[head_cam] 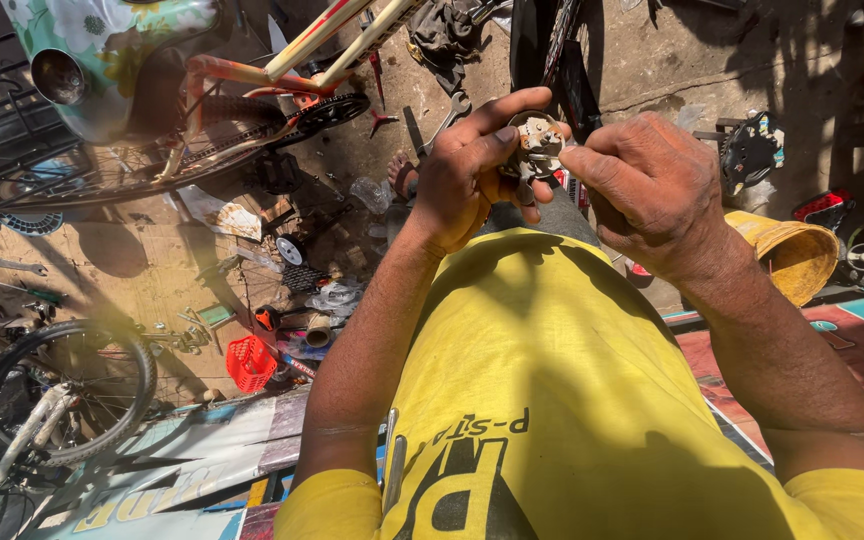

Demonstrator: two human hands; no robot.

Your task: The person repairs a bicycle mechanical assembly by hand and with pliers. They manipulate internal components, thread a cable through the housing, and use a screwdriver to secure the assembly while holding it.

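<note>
Both hands (472, 185) (652, 190) — grip metal part (535, 143)

Harsh sunlight, hard shadows (edges bend, wide lens), sharp focus.

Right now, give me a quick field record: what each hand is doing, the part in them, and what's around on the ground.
left hand: grips a small round metal part from the left, fingers curled over it
right hand: pinches the same part from the right
height: held up in front of the chest, above the yellow shirt
ground left: bicycle wheel, red basket, scattered tools
ground right: yellow bucket
behind: bicycle frame with chain
</note>
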